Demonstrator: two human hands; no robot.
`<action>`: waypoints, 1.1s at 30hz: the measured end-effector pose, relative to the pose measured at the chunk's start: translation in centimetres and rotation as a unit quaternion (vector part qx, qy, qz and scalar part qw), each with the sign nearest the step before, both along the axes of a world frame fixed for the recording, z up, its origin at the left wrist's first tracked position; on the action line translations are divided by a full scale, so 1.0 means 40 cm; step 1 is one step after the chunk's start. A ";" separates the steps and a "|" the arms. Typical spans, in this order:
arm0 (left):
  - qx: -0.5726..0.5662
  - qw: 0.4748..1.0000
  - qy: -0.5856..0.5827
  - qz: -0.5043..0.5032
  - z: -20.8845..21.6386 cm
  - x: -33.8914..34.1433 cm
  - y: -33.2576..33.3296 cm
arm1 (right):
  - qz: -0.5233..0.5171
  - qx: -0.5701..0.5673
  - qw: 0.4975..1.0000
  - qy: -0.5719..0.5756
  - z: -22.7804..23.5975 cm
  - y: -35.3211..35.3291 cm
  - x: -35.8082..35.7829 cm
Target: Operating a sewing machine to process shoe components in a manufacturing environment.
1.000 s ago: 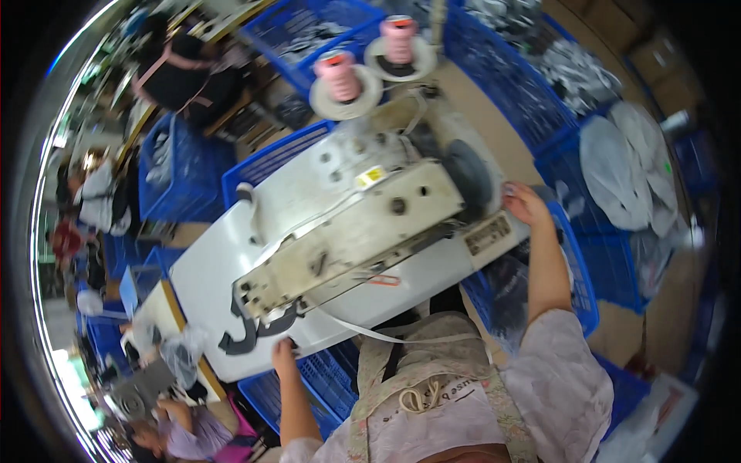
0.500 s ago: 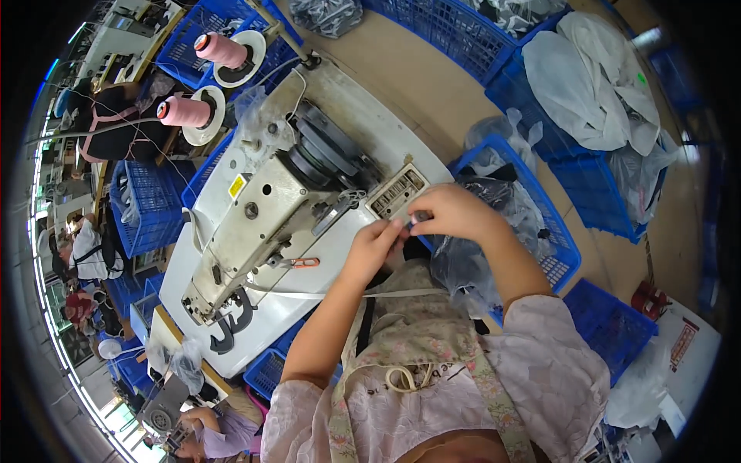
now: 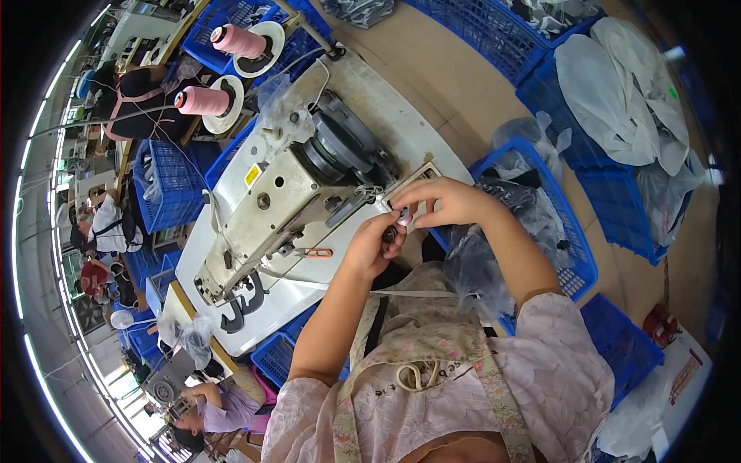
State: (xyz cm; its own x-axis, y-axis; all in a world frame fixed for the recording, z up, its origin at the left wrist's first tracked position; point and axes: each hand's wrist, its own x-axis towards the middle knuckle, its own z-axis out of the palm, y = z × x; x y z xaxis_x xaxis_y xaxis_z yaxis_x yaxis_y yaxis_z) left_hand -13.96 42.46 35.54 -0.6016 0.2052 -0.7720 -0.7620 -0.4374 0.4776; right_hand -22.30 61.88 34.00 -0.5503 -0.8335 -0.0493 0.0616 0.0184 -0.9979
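Observation:
Both of my hands meet just off the near right corner of the sewing machine (image 3: 255, 208). My left hand (image 3: 374, 248) is closed around a small dark round metal piece (image 3: 390, 234), which looks like a bobbin case. Right above it, thumb and fingers of my right hand (image 3: 448, 202) pinch a small shiny pinkish bobbin (image 3: 404, 217). My fingers partly cover both pieces, and I cannot tell whether they touch. Beside my hands, a recessed tray (image 3: 424, 174) in the tabletop is partly hidden by my right hand.
Two pink thread cones (image 3: 239, 41) stand beyond the machine. Orange-handled thread snips (image 3: 318, 252) and dark curved cut pieces (image 3: 243, 306) lie on the white table (image 3: 297, 270). A blue basket (image 3: 583, 266) with plastic-bagged goods is at my right. Other people sit far left.
My view has shifted, so the scene sits farther right. My right fingers have spread somewhat, and my left hand has turned, showing the dark round piece.

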 end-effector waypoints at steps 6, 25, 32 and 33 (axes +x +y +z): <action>0.043 0.999 0.019 -0.007 -0.001 0.000 -0.019 | -0.096 -0.103 0.990 0.011 -0.060 -0.033 0.013; -0.008 0.980 0.194 0.038 -0.015 -0.022 0.008 | -0.195 0.119 0.939 0.257 0.033 -0.064 0.069; -0.067 0.960 0.268 0.053 -0.014 -0.036 0.034 | -0.265 0.112 0.943 0.168 0.031 -0.074 0.078; -0.086 0.954 0.284 0.045 -0.013 -0.036 0.035 | -0.260 0.111 0.951 0.126 0.030 -0.073 0.079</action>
